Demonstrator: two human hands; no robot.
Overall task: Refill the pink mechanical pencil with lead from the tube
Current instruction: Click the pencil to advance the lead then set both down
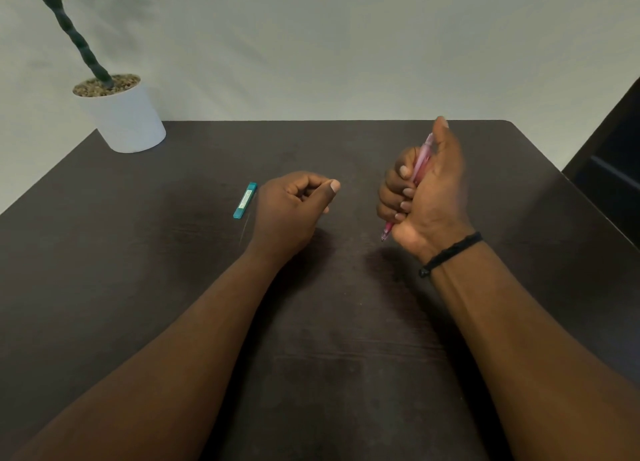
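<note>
Pencil [420, 164] sits upright in our right hand [424, 190], fingers [398, 183] wrapped around it, while our left hand [294, 207] curls loosely shut beside the tube [245, 201] on the surface [173, 287], so we should steady it before lifting the tube.

- Soft, even, rather dim light; no glare on the dark desk [173, 287].
- Faint, diffuse shadows lie beneath the hands.
- Right hand [426, 190] slightly motion-blurred at its thumb tip.
- Wide-angle bending shows at the desk's edges and corners.
</note>
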